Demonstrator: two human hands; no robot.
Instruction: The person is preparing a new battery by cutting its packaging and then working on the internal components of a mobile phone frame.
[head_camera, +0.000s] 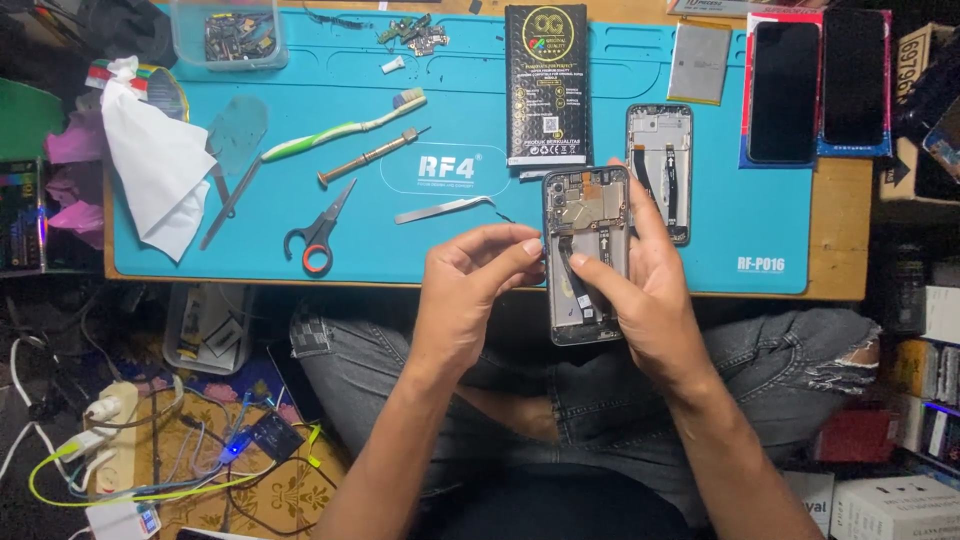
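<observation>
Opened phone (585, 255) upright, long axis vertical.

The right hand (640, 290) grips an opened phone (587, 255) by its right edge, thumb on its innards. The left hand (470, 290), at nine o'clock of it, pinches toward its left edge. At ten o'clock on the blue mat (420, 250) lie tweezers (445, 208) and scissors (318, 235).
</observation>
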